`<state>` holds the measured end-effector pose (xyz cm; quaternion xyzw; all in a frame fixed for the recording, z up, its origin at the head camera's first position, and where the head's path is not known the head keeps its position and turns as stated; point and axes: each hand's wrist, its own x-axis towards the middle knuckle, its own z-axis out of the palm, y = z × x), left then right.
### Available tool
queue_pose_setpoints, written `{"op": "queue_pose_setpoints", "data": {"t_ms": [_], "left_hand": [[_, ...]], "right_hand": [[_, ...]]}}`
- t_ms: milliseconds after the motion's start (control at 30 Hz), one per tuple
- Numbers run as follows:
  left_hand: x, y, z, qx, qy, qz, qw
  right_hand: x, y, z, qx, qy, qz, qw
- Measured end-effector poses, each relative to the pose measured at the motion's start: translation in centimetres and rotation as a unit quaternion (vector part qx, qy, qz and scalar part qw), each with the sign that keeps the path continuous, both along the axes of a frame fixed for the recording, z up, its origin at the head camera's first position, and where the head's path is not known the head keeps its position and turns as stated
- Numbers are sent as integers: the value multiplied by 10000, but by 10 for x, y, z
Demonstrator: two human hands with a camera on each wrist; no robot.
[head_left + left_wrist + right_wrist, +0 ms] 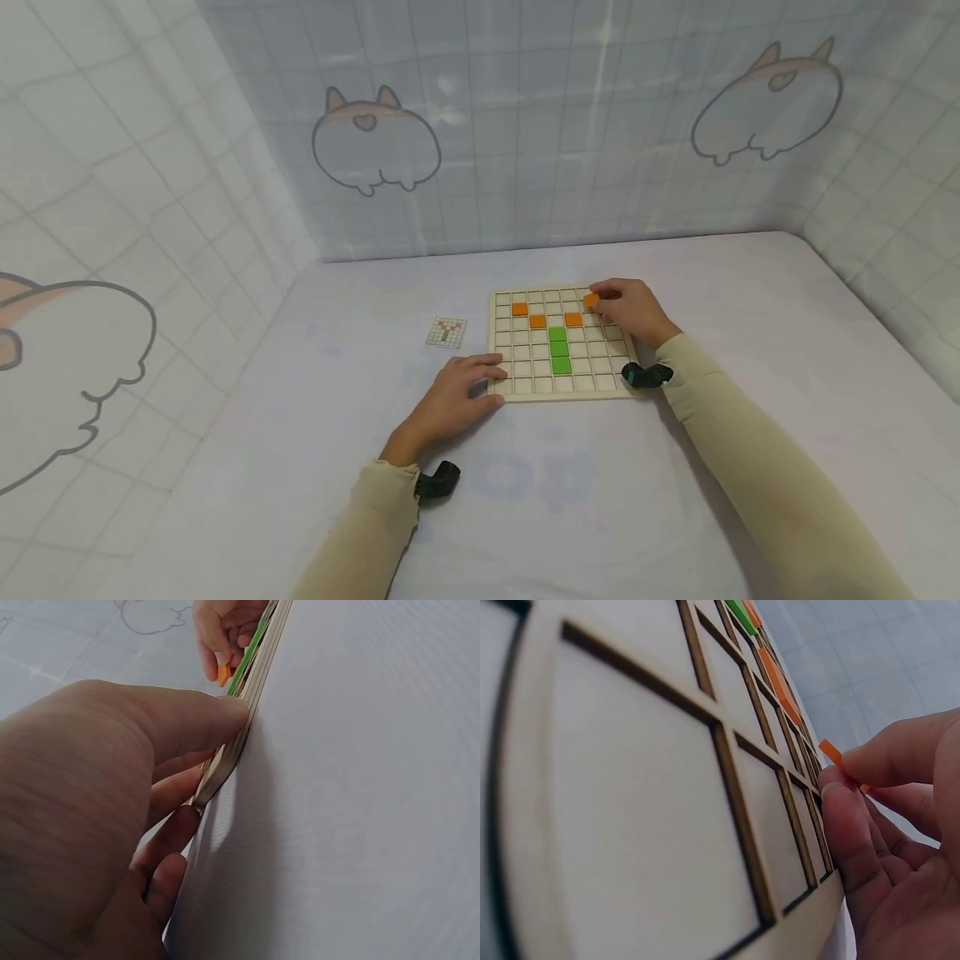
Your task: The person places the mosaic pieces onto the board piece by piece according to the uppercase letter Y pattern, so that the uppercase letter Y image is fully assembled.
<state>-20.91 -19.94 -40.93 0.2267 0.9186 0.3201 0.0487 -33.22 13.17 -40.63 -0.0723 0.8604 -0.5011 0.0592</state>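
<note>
A pale wooden grid board point(525, 385) lies flat in front of me. On it sit three orange square tiles, one of them an orange tile point(537, 322) left of centre, and a column of green tiles point(559, 349). My right hand point(632, 310) pinches another orange tile point(829, 752) between thumb and fingers, over the board's far right corner. My left hand point(453, 393) rests at the board's near left edge, its thumb on the front corner and its fingers along the side; the left wrist view shows the thumb point(202, 720) against the board's edge.
Left of the board lies a small card point(446, 332) with a printed grid pattern in orange and green. A white cloth covers the table point(300, 433). Tiled-pattern curtains point(525, 150) with cartoon drawings stand behind and at both sides.
</note>
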Motion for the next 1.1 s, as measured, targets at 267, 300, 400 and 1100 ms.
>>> {"op": "queue_pose_setpoints", "data": {"t_ms": [267,300,400,1100], "left_hand": [[-2,0,2,-64,-6,-83,9999],[-2,1,3,-82,5,-80,9999],[-4,2,5,-79,70,-66,9999],[0,1,5,-50,-3,-34,10000]], "right_hand": [[0,1,4,145,-4,-7,9999],[-1,1,4,123,7,-24,9999],[-2,2,6,94,49,-26,9999],[-3,-3,9,614,33,210,9979]]}}
